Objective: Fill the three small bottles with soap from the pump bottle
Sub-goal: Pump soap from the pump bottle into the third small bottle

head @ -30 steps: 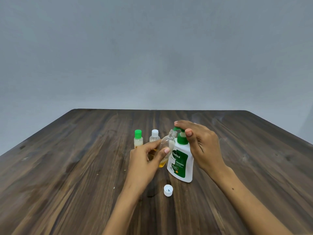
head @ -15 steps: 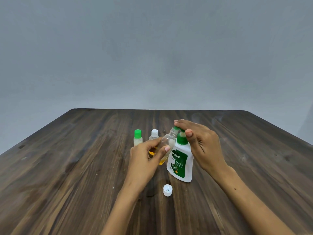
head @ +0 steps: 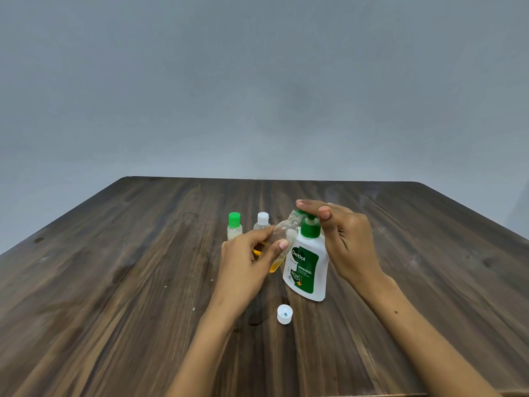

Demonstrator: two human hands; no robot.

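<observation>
Little has moved since the earlier frames: both hands keep their posts, and the pump head appears slightly higher under the right fingers, though the difference is slight. Left hand (head: 246, 262) holds the uncapped clear plastic small bottle (head: 282, 239) in a closed grip, fingers and thumb curled round its body, tilted so its open neck lies at the spout; this angle evidently serves to catch the soap. Amber liquid sits in the bottle's low end, so filling is judged under way. Right hand (head: 343, 242) rests flat-fingered on the green pump head of the white pump bottle with a green label (head: 307, 265), grip wide, placed to press down. Pump bottle stands upright on the dark wood-grain worktop (head: 114, 282). Loose white screw cap (head: 284, 313) lies near the pump bottle's base, set aside for refitting. Green-capped small bottle (head: 234, 226) and white-capped small bottle (head: 262, 222) stand behind the left hand, both closed; their fill level cannot be judged with confidence
</observation>
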